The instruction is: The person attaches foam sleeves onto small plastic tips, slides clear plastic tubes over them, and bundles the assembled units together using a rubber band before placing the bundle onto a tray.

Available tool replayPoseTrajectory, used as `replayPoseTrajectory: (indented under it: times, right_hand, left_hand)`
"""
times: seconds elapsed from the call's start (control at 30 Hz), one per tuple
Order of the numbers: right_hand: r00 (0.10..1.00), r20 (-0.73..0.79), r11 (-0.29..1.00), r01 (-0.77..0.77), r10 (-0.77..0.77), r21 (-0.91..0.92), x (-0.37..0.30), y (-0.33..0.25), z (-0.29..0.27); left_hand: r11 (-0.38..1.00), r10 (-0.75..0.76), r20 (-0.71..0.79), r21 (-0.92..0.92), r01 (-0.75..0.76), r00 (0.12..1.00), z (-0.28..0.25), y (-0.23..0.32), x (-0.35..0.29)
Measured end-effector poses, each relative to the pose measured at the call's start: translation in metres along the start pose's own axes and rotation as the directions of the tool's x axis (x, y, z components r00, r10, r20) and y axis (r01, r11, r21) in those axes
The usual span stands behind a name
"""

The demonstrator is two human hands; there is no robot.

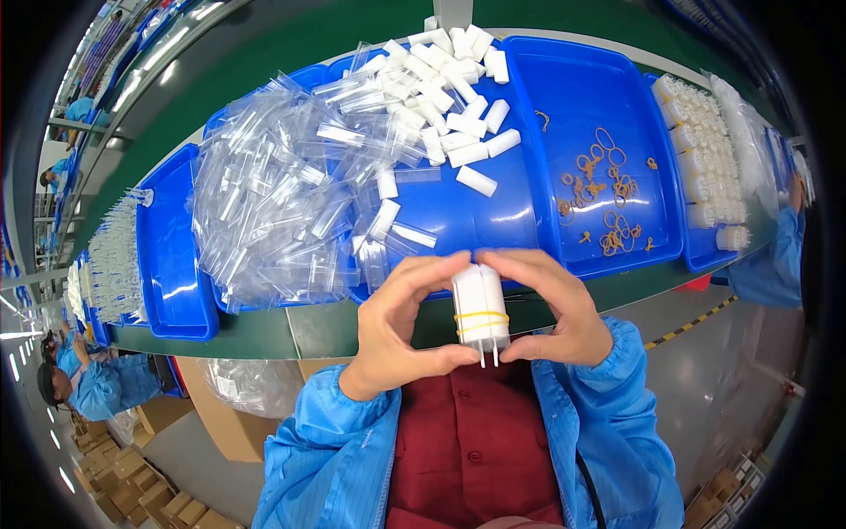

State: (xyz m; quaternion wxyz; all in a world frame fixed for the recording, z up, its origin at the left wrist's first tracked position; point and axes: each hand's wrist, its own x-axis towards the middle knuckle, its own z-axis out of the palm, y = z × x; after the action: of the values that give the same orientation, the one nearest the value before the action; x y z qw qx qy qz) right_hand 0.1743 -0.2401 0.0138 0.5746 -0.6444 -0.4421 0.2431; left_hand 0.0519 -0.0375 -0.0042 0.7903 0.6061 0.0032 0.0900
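In front of my chest, both hands hold a short white bundle [480, 295] with a yellow rubber band [481, 317] looped around its lower part. Two thin metal pins stick out of its lower end, which looks clear or greyish. My left hand [395, 322] grips it from the left, thumb near the bottom and fingers at the top. From the right, my right hand [560, 309] closes on it the same way. Beyond them is a blue tray with loose rubber bands [614, 187]. White blocks [477, 182] and clear plastic sleeves [282, 176] lie heaped to its left.
At the right, a blue tray holds rows of white bundles [701, 159]. On the left are a blue tray [174, 256] and many upright pinned parts [115, 256]. A cardboard box [233, 423] stands below the green table edge. Other people in blue work nearby on both sides.
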Motion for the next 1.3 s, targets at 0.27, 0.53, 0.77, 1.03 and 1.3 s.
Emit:
replayPoseTrajectory:
  times: [0.27, 0.53, 0.77, 1.03, 1.3]
  right_hand:
    - [0.980, -0.165, 0.941, -0.048, 0.109, 0.336, 0.001, 0.002, 0.019]
    - [0.998, -0.062, 1.000, -0.022, 0.021, -0.016, -0.001, 0.002, -0.001]
    - [1.000, 0.006, 0.994, 0.000, 0.001, -0.106, 0.000, -0.008, -0.006]
    - [0.994, -0.093, 0.981, -0.034, 0.052, 0.191, 0.004, 0.010, 0.004]
    - [0.996, -0.085, 0.996, -0.004, 0.012, 0.090, 0.001, 0.015, -0.002]
  left_hand:
    - [0.965, -0.038, -0.164, -0.262, -0.007, 0.986, 0.014, -0.010, -0.004]
    - [0.999, -0.010, -0.045, -0.036, 0.009, 0.999, 0.005, -0.006, 0.001]
    - [0.998, -0.042, 0.112, 0.054, 0.036, 0.993, -0.006, -0.009, -0.001]
    - [0.930, -0.196, -0.134, -0.339, 0.141, 0.971, 0.014, -0.009, 0.001]
    - [0.973, -0.134, -0.030, -0.196, 0.126, 0.991, 0.010, -0.014, -0.003]
